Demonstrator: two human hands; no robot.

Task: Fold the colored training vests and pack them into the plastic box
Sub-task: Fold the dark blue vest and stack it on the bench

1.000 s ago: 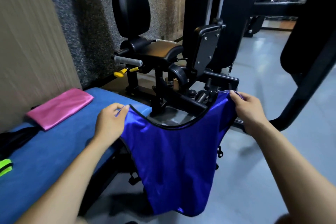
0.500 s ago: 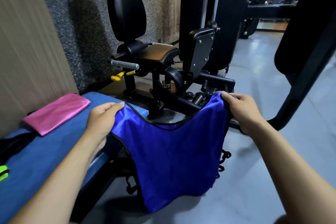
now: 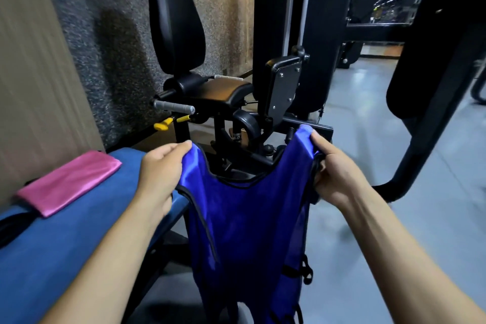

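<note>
A shiny blue training vest (image 3: pixel 249 223) with black trim hangs upright in front of me, off the end of the blue padded bench (image 3: pixel 65 252). My left hand (image 3: pixel 160 173) pinches its left shoulder strap. My right hand (image 3: pixel 336 173) grips the right shoulder strap. The neck opening sags between the two hands. A folded pink vest (image 3: pixel 68 184) lies flat on the bench by the wall. The plastic box is not in view.
A black gym machine (image 3: pixel 236 102) with a padded seat, backrest and yellow lever stands just beyond the vest. A wall runs along the left. A black curved frame (image 3: pixel 420 139) rises at the right over grey floor. Something black (image 3: pixel 10 223) lies at the bench's left edge.
My hands have come closer together and the vest hangs narrower and longer. The view has tilted, and the green item at the bench's left edge has left the frame.
</note>
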